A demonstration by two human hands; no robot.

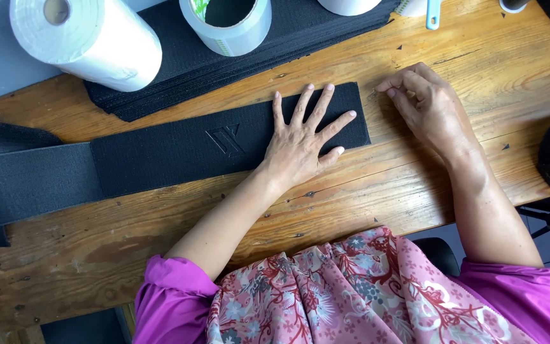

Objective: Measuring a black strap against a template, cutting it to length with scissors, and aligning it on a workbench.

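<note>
— Pressing flat: my left hand (300, 143), fingers spread and gripping nothing, pins the black fabric strip (179, 150) lying across the wooden table (415, 191).

— And the right?

— My right hand (424, 105), fingers curled, pinches at the strip's end. Best to keep the palm firm so nothing creeps.

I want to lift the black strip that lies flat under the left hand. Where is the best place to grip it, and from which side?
Probably the free right end of the black strip, pinched from the right. That short edge lies bare on the wooden table, past the left hand pressing it flat, and the right hand rests just beside it.
</note>
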